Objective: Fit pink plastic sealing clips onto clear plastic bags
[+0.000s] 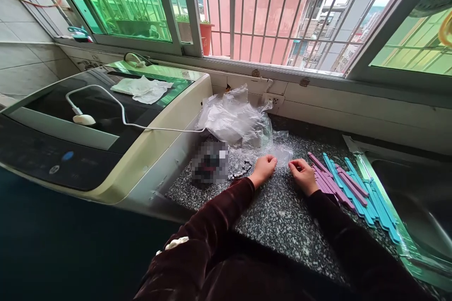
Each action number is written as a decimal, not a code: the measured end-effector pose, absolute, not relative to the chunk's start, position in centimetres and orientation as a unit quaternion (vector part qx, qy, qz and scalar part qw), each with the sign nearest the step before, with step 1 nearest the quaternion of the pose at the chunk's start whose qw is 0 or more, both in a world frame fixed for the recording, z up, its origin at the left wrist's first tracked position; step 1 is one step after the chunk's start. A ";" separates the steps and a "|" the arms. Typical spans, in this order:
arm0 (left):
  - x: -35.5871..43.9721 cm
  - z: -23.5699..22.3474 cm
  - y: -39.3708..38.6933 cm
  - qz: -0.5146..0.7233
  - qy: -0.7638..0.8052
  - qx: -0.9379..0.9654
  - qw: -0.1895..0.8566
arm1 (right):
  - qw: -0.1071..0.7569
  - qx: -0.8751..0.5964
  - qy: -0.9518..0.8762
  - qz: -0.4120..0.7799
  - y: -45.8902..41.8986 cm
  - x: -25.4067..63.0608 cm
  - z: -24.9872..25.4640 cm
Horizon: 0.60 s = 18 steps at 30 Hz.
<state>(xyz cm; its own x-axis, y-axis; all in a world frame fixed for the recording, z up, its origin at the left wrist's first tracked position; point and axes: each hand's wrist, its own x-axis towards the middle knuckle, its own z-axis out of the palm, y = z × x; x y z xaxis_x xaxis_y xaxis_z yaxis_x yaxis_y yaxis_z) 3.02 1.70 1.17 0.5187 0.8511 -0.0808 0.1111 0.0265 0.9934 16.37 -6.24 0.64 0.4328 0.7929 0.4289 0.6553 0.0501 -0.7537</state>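
Observation:
Between my hands a small clear plastic bag (pixel 282 154) is stretched above the speckled counter (pixel 275 216). My left hand (pixel 264 169) pinches its left side with closed fingers. On the other side, my right hand (pixel 302 175) is closed on the bag's right edge. Just behind them rises a heap of clear plastic bags (pixel 233 117). To the left of my left hand lies a black-and-white beaded string (pixel 242 170), beside a blurred dark package (pixel 210 162). Purple strips (pixel 332 182) and turquoise strips (pixel 379 204) lie to the right of my right hand.
A metal sink (pixel 416 188) borders the counter on the right. On the left stands a washing machine (pixel 158 127), with a white cable (pixel 123 113) and a crumpled cloth (pixel 143 88) on its lid. A wall socket (pixel 273 101) sits under the barred window.

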 end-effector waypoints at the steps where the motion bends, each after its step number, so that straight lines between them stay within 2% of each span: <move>1: 3.3 1.2 2.0 0.306 0.384 0.624 0.608 | 0.496 -0.687 -0.527 0.067 -5.9 16.5 0.6; 11: 2.0 1.5 2.4 0.303 0.349 0.617 0.636 | 0.501 -0.691 -0.516 0.065 -6.8 16.0 1.5; 18: -1.8 1.6 1.7 0.293 0.306 0.671 0.608 | 0.502 -0.677 -0.529 0.101 -9.2 14.0 3.0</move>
